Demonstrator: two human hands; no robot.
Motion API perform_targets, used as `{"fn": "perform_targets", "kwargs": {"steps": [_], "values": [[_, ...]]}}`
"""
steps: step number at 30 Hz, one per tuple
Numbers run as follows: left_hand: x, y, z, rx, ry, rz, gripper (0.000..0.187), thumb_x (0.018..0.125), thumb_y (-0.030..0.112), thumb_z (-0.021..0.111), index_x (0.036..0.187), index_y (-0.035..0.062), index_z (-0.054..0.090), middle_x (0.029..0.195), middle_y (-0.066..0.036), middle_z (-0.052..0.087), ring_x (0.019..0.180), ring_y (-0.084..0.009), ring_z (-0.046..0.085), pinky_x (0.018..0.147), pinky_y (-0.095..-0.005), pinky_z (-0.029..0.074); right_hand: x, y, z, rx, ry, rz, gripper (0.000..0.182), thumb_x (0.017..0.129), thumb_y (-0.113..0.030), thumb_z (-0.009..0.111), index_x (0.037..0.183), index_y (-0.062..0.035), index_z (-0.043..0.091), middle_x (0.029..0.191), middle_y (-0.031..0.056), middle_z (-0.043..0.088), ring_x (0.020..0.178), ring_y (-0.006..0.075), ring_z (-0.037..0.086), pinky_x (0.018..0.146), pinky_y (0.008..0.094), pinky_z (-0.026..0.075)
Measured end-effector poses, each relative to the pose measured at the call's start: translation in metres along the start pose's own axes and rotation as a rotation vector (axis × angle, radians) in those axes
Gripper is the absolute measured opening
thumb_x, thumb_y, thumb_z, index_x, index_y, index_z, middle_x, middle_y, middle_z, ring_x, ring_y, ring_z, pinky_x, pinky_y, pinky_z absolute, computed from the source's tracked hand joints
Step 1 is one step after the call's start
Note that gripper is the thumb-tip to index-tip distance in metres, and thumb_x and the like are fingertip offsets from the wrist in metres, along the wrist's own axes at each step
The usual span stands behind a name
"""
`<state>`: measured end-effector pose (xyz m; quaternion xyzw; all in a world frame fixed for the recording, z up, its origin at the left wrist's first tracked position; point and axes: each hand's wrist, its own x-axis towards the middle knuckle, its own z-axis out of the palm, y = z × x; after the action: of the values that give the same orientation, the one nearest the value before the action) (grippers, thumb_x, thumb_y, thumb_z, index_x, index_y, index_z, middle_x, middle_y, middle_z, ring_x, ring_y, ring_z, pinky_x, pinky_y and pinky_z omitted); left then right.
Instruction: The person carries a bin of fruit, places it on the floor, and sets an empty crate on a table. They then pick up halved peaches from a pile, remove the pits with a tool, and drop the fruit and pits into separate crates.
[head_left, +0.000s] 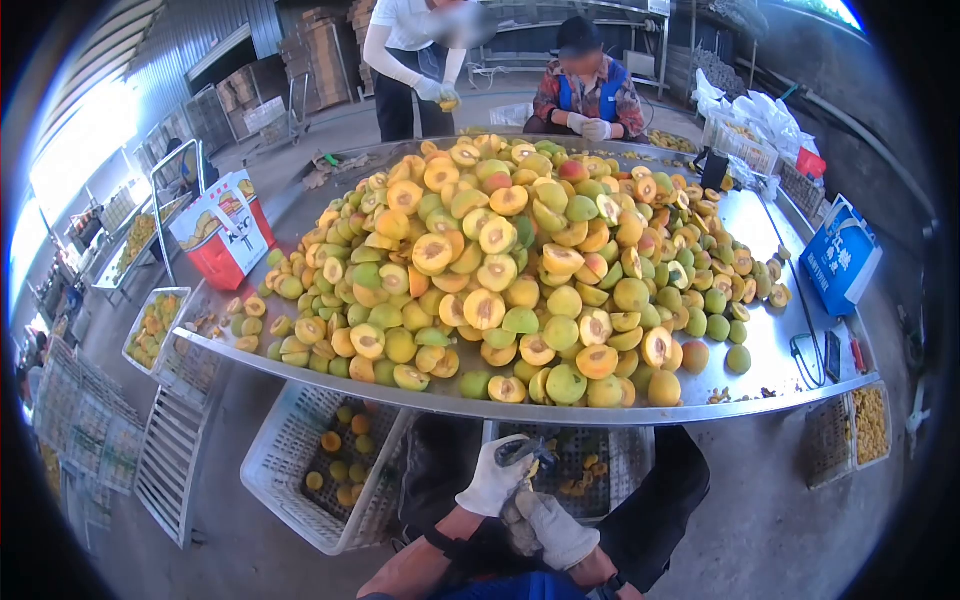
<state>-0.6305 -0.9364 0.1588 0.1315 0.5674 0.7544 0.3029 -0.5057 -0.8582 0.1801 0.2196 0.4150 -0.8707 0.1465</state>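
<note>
In a white glove, my left hand is closed around a dark tool whose exact kind I cannot make out. My right hand, in a greyer glove, is just below and to the right, its fingers curled in close to the left. A small yellow bit of fruit shows between the hands; what the right fingers hold is hidden. Both hands are over a crate with yellow scraps, between my knees. Beyond them, a big heap of whole and halved yellow peaches covers the metal table.
A white crate with some fruit stands at my left. A red-and-white paper bag and a blue bag sit on the table's sides. A cable lies at right. Two gloved people work across the table.
</note>
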Motion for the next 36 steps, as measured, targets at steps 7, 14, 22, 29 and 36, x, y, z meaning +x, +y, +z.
{"fn": "perform_targets", "kwargs": {"steps": [7, 14, 22, 29, 36], "values": [[0.020, -0.030, -0.025, -0.212, -0.137, -0.186, 0.023, 0.089, 0.003, 0.065, 0.111, -0.0020, 0.061, 0.091, -0.005, 0.066, 0.080, -0.0074, 0.060, 0.068, -0.0226, 0.051, -0.002, -0.003, -0.010, 0.385, -0.190, 0.103, 0.033, 0.097, -0.043, 0.056, 0.087, -0.0115, 0.053, 0.060, -0.0029, 0.042, 0.045, 0.0104, 0.037, 0.045, 0.0256, 0.031], [0.016, -0.006, -0.033, -0.028, -0.579, -0.069, 0.039, 0.083, 0.013, 0.075, 0.116, 0.0002, 0.060, 0.105, -0.006, 0.067, 0.096, -0.0122, 0.061, 0.085, -0.0275, 0.051, -0.008, 0.005, -0.020, 0.327, -0.095, 0.155, 0.033, 0.097, -0.044, 0.057, 0.089, -0.0117, 0.055, 0.059, -0.0031, 0.043, 0.045, 0.0095, 0.035, 0.043, 0.0257, 0.030], [0.005, -0.040, -0.002, -0.037, 0.026, 0.128, 0.035, 0.089, 0.005, 0.069, 0.120, -0.0035, 0.056, 0.106, -0.013, 0.066, 0.093, -0.0155, 0.063, 0.078, -0.0289, 0.055, -0.001, 0.004, -0.001, -0.277, 0.139, -0.144, 0.030, 0.101, -0.035, 0.049, 0.090, -0.0091, 0.059, 0.058, -0.0006, 0.047, 0.047, 0.0107, 0.042, 0.044, 0.0276, 0.035], [0.011, -0.025, -0.015, -0.374, -0.390, -0.105, 0.027, 0.086, 0.013, 0.066, 0.107, -0.0035, 0.060, 0.096, -0.013, 0.067, 0.085, -0.0224, 0.067, 0.076, -0.0343, 0.058, -0.008, 0.002, -0.015, 0.320, -0.191, 0.087, 0.032, 0.101, -0.037, 0.050, 0.087, -0.0094, 0.056, 0.058, -0.0021, 0.046, 0.046, 0.0098, 0.042, 0.043, 0.0248, 0.032], [0.017, -0.072, -0.018, -0.607, 0.114, -0.297, 0.048, 0.098, 0.049, 0.048, 0.113, 0.0053, 0.061, 0.102, -0.012, 0.068, 0.086, -0.0230, 0.068, 0.070, -0.0367, 0.058, 0.011, 0.012, -0.020, -0.588, 0.291, -0.460, 0.038, 0.099, -0.036, 0.051, 0.083, -0.0017, 0.056, 0.065, 0.0051, 0.055, 0.049, 0.0120, 0.050, 0.045, 0.0283, 0.035]]}}
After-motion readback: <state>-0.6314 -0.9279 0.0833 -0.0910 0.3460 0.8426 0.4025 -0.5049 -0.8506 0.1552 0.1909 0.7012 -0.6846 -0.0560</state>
